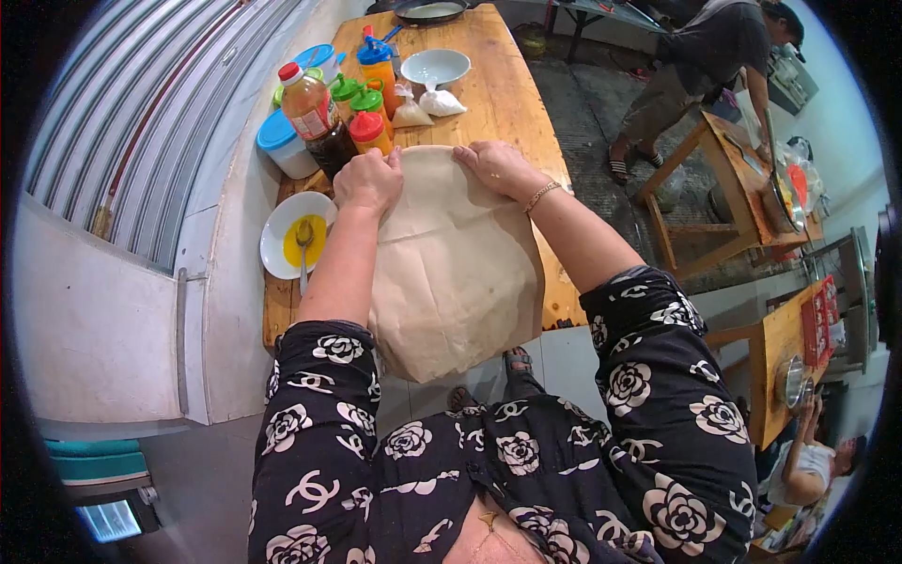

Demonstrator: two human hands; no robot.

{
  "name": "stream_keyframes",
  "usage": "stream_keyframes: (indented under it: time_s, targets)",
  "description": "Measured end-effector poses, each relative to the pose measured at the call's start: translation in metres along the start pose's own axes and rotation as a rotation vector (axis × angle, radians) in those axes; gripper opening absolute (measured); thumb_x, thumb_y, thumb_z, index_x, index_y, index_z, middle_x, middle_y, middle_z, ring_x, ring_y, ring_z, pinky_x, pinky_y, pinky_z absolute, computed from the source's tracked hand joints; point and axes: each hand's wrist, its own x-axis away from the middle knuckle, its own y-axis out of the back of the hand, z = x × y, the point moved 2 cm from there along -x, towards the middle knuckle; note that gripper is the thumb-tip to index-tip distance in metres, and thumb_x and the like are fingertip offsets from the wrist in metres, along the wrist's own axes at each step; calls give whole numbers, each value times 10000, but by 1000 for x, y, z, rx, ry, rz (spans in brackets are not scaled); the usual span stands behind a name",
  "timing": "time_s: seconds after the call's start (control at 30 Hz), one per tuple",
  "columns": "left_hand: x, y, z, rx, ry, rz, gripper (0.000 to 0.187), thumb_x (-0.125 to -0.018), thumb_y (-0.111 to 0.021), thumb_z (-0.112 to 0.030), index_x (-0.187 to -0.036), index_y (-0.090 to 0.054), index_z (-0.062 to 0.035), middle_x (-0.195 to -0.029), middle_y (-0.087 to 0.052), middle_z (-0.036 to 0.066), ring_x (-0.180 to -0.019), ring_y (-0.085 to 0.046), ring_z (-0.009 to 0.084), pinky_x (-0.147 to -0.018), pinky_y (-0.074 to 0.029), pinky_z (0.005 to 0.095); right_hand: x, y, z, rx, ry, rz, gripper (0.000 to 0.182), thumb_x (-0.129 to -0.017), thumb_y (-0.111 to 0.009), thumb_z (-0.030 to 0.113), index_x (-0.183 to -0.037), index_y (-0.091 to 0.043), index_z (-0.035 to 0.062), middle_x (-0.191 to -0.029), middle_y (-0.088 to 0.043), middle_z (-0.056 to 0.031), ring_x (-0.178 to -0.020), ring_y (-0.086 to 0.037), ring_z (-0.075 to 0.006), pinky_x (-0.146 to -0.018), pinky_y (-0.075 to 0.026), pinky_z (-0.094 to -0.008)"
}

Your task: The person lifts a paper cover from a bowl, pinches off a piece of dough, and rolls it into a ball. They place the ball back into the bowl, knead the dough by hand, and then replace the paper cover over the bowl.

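Note:
A large brown sheet, paper or cloth (451,273), is stretched over the wooden table (507,85) and hangs past its near edge. My left hand (369,180) is closed on the sheet's far left corner. At its far right corner my right hand (498,169) grips the edge, fingers bent over it. Left of my left forearm, a white bowl (274,246) holds yellow liquid and a spoon (304,246). Just beyond my left hand stand a dark sauce bottle (315,117) with a red cap and a red-capped squeeze bottle (369,132).
Blue-lidded tubs (287,146), green-capped bottles, a blue-capped bottle (377,66), small bags (442,100), a white bowl (435,66) and a pan (430,11) stand farther back. One person (723,56) bends over another table (742,179) at right; another person (803,475) is lower right.

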Motion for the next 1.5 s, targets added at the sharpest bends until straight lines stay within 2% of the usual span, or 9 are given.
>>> stream_keyframes:
  time_s: [0.27,0.47,0.73,0.87,1.0,1.1,1.2,1.27,1.5]
  targets:
    - [-2,-1,4,42,37,10,535,-917,-451,-544,-957,-709,-77,-1005,-690,197,-986,-656,343,-857,-504,440,-6,-6,-21,-242,52,68,517,-974,-451,461,-996,-664,-10,-967,-661,-243,-935,-624,-388,-835,-471,-425]
    - [-3,2,3,60,72,71,547,-904,-459,-559,-1004,-714,-85,-1045,-687,182,-1012,-650,331,-870,-503,431,13,-10,-39,-267,154,-85,518,-969,-466,467,-982,-663,-12,-883,-665,-219,-815,-626,-337,-774,-479,-415]
    - [-30,-12,19,99,123,181,670,-859,-468,-633,-1088,-696,-46,-1153,-645,214,-1130,-598,331,-970,-456,415,11,-4,-36,-178,66,-54,503,-957,-490,466,-948,-679,1,-838,-667,-191,-776,-623,-291,-737,-476,-396]
    - [-52,-25,38,216,32,326,775,-835,-464,-683,-1107,-673,12,-1168,-627,246,-1156,-573,363,-974,-441,409,17,-1,-28,-262,-29,-28,489,-946,-509,463,-988,-684,8,-884,-682,-179,-818,-636,-269,-757,-483,-384]
    - [-49,-32,45,787,186,523,593,-886,-566,-540,-1079,-691,7,-1039,-690,158,-902,-657,240,-828,-493,341,15,-5,-32,-358,-47,-36,489,-932,-534,456,-1015,-680,-4,-936,-689,-172,-862,-642,-261,-798,-488,-368]
    - [-41,-22,39,776,202,501,441,-932,-587,-417,-1050,-698,-7,-944,-694,65,-770,-639,147,-684,-508,314,15,-4,-29,-393,-101,-44,457,-917,-585,403,-1139,-633,6,-1023,-678,-186,-931,-642,-259,-847,-490,-361]
    - [-47,-33,52,878,117,485,478,-904,-596,-454,-968,-708,6,-926,-696,125,-798,-635,189,-744,-499,333,16,-6,-26,-418,-48,-167,498,-902,-629,338,-1278,-545,22,-1118,-654,-198,-1015,-631,-255,-889,-488,-357]
    - [-58,-46,60,718,71,344,491,-898,-589,-464,-929,-708,11,-937,-697,149,-812,-647,225,-767,-499,347,6,-16,-37,-446,39,-237,553,-895,-646,303,-1348,-481,33,-1168,-637,-200,-1066,-619,-248,-910,-485,-353]
    - [-52,-29,51,419,90,257,583,-882,-543,-541,-997,-705,7,-1074,-671,228,-1016,-638,331,-917,-463,366,15,-5,-27,-555,-62,14,426,-890,-641,258,-1217,-593,-10,-1040,-678,-146,-947,-649,-207,-818,-511,-328]
